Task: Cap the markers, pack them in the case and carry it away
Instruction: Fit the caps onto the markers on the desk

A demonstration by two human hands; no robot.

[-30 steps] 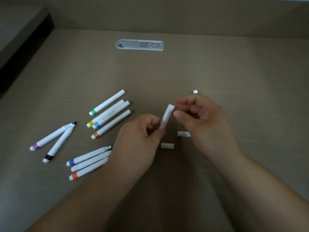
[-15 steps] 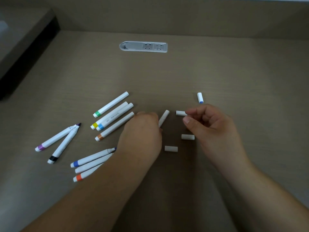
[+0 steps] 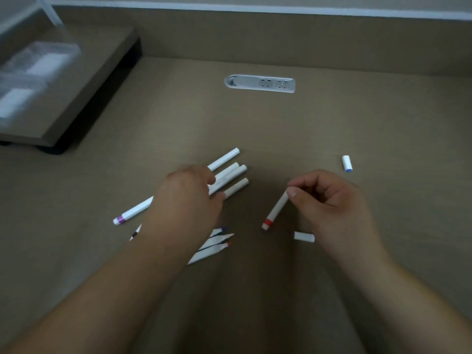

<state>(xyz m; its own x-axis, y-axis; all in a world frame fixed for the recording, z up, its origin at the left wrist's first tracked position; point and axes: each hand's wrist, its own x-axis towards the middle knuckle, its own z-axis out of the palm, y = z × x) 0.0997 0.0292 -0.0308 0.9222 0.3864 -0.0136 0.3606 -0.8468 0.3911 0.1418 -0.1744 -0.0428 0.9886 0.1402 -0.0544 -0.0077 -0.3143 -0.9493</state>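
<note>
My right hand (image 3: 329,198) pinches the top end of a white marker with a red band (image 3: 275,210), which hangs slanted down to the left. My left hand (image 3: 186,200) hovers with loose fingers over a row of capped white markers (image 3: 229,172) and holds nothing. A purple-banded marker (image 3: 132,212) lies to its left. Uncapped markers with bare tips (image 3: 217,241) stick out from under my left wrist. One loose white cap (image 3: 304,237) lies by my right wrist; a blue-ended cap (image 3: 346,163) lies further back on the right.
A socket strip (image 3: 259,83) is set into the brown desk (image 3: 255,129) at the back. A raised shelf (image 3: 84,80) with a clear plastic case (image 3: 33,65) on it stands at the back left.
The red-banded marker passed from my left hand to my right, now capped. My left hand moved left over the capped markers. The view tilted up, revealing the shelf and clear case.
</note>
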